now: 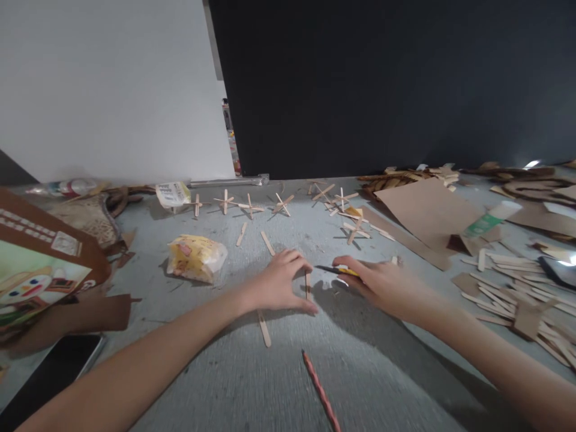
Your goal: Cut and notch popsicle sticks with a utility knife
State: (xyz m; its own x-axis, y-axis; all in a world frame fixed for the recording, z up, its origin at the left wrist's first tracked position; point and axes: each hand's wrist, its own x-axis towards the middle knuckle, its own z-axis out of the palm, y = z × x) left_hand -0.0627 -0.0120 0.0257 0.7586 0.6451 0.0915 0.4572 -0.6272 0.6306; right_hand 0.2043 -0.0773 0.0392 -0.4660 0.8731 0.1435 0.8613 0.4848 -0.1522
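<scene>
My left hand rests on the grey floor with its fingers curled, pressing down a wooden craft stick that lies upright between both hands. My right hand is closed round a yellow utility knife, whose dark blade points left toward that stick. Another loose stick lies just below my left hand. A red pencil lies on the floor nearer to me.
Several crossed-stick shapes line the far wall. A yellow snack bag sits at left, a phone at bottom left. Brown cardboard sheets and a heap of sticks lie at right.
</scene>
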